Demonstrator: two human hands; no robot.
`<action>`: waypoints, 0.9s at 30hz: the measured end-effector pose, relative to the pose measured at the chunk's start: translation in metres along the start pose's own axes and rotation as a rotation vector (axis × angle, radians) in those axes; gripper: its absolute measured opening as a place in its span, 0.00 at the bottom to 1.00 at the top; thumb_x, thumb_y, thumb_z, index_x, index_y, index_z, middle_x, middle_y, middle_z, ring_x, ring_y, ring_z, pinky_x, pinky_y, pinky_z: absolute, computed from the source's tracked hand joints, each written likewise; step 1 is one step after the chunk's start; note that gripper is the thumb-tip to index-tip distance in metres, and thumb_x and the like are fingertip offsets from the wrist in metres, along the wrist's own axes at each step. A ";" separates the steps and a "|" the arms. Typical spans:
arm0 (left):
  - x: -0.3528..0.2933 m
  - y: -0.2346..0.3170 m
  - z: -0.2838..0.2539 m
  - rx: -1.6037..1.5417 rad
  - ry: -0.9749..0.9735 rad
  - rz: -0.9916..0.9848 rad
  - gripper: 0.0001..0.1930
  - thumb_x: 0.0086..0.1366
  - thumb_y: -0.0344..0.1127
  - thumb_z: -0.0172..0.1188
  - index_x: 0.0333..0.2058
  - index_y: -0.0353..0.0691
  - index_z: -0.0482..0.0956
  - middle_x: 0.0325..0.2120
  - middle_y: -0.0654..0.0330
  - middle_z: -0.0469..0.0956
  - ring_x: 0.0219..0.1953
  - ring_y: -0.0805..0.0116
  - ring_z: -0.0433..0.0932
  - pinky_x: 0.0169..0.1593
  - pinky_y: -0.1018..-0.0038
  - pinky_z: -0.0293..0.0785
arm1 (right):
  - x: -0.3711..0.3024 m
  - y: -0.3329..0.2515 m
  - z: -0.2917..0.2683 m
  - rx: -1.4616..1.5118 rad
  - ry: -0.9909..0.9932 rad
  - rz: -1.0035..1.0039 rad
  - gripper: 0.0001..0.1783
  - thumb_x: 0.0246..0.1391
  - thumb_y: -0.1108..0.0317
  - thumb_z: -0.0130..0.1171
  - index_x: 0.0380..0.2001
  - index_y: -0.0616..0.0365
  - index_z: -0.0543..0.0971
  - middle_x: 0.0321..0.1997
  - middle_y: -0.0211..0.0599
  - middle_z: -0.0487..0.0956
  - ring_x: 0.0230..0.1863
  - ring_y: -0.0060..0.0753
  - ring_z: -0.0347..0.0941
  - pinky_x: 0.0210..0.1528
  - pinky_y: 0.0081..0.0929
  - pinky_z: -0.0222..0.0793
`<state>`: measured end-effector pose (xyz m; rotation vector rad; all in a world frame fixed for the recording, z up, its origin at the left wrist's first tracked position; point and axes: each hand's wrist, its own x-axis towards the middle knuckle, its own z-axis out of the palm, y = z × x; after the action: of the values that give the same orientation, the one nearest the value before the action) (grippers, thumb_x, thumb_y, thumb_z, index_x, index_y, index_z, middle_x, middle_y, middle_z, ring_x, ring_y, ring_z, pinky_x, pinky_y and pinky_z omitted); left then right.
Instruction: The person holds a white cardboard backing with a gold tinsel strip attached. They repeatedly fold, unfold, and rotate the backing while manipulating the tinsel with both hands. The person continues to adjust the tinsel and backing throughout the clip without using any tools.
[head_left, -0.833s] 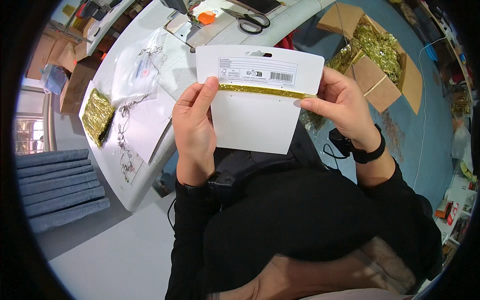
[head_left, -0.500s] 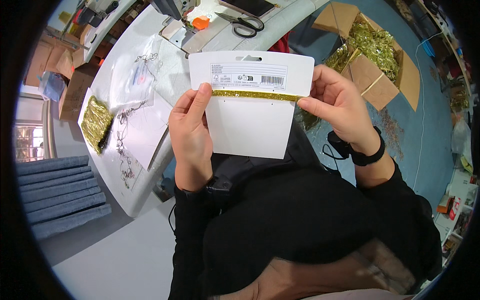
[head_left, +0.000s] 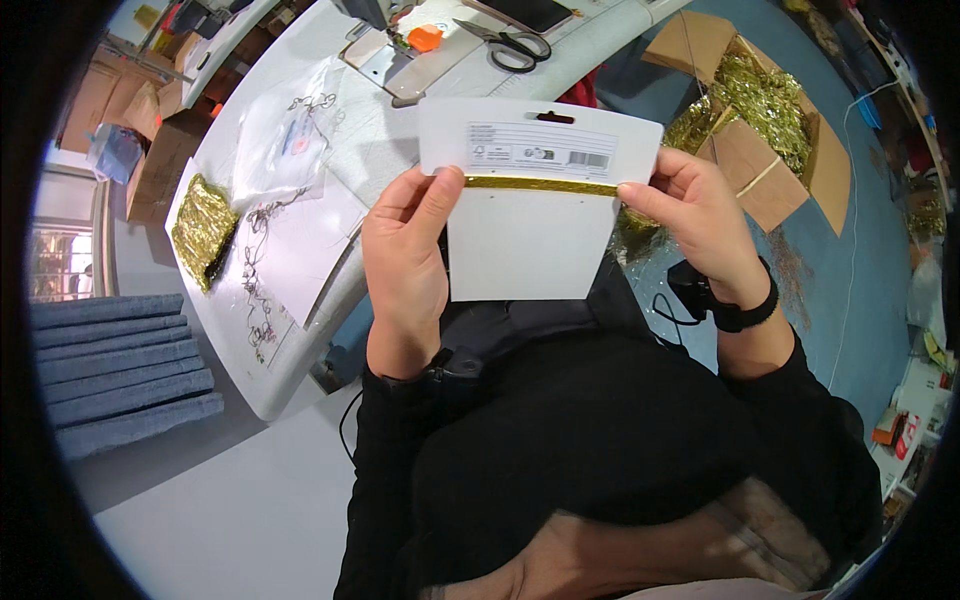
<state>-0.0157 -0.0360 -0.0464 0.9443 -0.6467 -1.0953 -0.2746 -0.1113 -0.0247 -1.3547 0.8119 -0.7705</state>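
White worktable (head_left: 300, 250) at 11 o'clock. Backing card (head_left: 530, 215) sits slightly lower than 0.8 s ago, gold tinsel strand (head_left: 540, 185) across it. Left hand (head_left: 405, 260) and right hand (head_left: 695, 215) pinch opposite edges; wrap looks ongoing.

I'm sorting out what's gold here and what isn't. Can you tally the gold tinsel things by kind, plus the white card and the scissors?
Gold tinsel strand across the white card: 1
Gold tinsel bundle on the table: 1
Cardboard box of gold tinsel: 1
White card: 1
Scissors: 1
Total: 5
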 end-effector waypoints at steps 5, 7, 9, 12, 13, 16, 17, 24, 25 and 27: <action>-0.005 0.018 0.002 0.262 -0.143 0.097 0.43 0.59 0.20 0.70 0.71 0.31 0.59 0.41 0.48 0.84 0.47 0.63 0.84 0.50 0.73 0.81 | 0.001 -0.006 -0.011 -0.048 -0.040 0.117 0.20 0.65 0.67 0.64 0.55 0.68 0.80 0.50 0.37 0.84 0.50 0.23 0.79 0.56 0.23 0.73; -0.003 0.028 0.001 0.303 -0.265 0.155 0.46 0.58 0.17 0.67 0.73 0.32 0.55 0.45 0.41 0.83 0.50 0.57 0.85 0.51 0.67 0.82 | 0.002 -0.007 -0.015 -0.029 -0.065 0.136 0.20 0.65 0.67 0.64 0.55 0.68 0.80 0.51 0.37 0.84 0.50 0.23 0.79 0.56 0.22 0.73; -0.001 0.035 -0.001 0.344 -0.351 0.171 0.51 0.56 0.16 0.67 0.75 0.33 0.49 0.47 0.33 0.82 0.51 0.50 0.85 0.54 0.60 0.83 | 0.003 -0.007 -0.017 -0.022 -0.088 0.135 0.20 0.64 0.67 0.64 0.55 0.68 0.80 0.50 0.35 0.85 0.49 0.22 0.79 0.55 0.21 0.73; 0.000 0.041 -0.002 0.389 -0.445 0.180 0.50 0.56 0.15 0.67 0.74 0.32 0.50 0.48 0.32 0.82 0.52 0.49 0.85 0.56 0.59 0.83 | 0.004 -0.009 -0.020 -0.078 -0.081 0.184 0.19 0.64 0.68 0.63 0.54 0.68 0.80 0.49 0.35 0.85 0.48 0.21 0.79 0.55 0.21 0.73; 0.000 0.041 -0.002 0.390 -0.466 0.188 0.49 0.56 0.15 0.67 0.74 0.34 0.52 0.47 0.35 0.82 0.50 0.53 0.85 0.54 0.62 0.83 | 0.004 -0.009 -0.020 -0.057 -0.113 0.168 0.19 0.64 0.68 0.63 0.54 0.68 0.81 0.49 0.35 0.85 0.48 0.21 0.79 0.55 0.21 0.73; -0.001 0.042 -0.003 0.391 -0.494 0.193 0.47 0.58 0.14 0.67 0.74 0.38 0.55 0.45 0.42 0.84 0.47 0.63 0.85 0.51 0.68 0.83 | 0.003 -0.010 -0.021 -0.044 -0.146 0.147 0.17 0.64 0.69 0.64 0.53 0.67 0.81 0.48 0.35 0.85 0.48 0.20 0.79 0.55 0.21 0.73; -0.002 0.042 -0.003 0.390 -0.478 0.183 0.46 0.58 0.15 0.68 0.74 0.37 0.56 0.45 0.42 0.84 0.47 0.63 0.85 0.51 0.69 0.83 | 0.003 -0.010 -0.021 -0.045 -0.156 0.145 0.17 0.64 0.69 0.64 0.53 0.67 0.81 0.48 0.35 0.85 0.48 0.20 0.79 0.55 0.21 0.73; -0.003 0.046 -0.008 0.500 -0.466 0.194 0.41 0.59 0.16 0.69 0.70 0.36 0.62 0.43 0.42 0.86 0.48 0.60 0.86 0.51 0.69 0.84 | 0.002 -0.010 -0.020 -0.061 -0.145 0.109 0.16 0.64 0.68 0.64 0.52 0.67 0.81 0.48 0.36 0.85 0.48 0.21 0.80 0.56 0.22 0.73; -0.003 0.046 -0.008 0.489 -0.456 0.171 0.41 0.58 0.17 0.69 0.70 0.33 0.62 0.44 0.41 0.85 0.49 0.59 0.86 0.52 0.67 0.83 | 0.001 -0.010 -0.019 -0.054 -0.145 0.109 0.16 0.64 0.68 0.64 0.52 0.67 0.81 0.48 0.36 0.85 0.48 0.21 0.80 0.56 0.22 0.73; -0.004 0.045 -0.007 0.458 -0.438 0.135 0.42 0.57 0.18 0.69 0.69 0.29 0.60 0.45 0.39 0.85 0.50 0.57 0.86 0.55 0.65 0.83 | 0.001 -0.009 -0.019 -0.034 -0.147 0.093 0.16 0.64 0.68 0.64 0.51 0.67 0.81 0.48 0.36 0.85 0.48 0.21 0.80 0.56 0.22 0.73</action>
<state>0.0090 -0.0227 -0.0098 1.0340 -1.3443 -1.0598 -0.2905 -0.1223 -0.0164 -1.3771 0.7686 -0.5796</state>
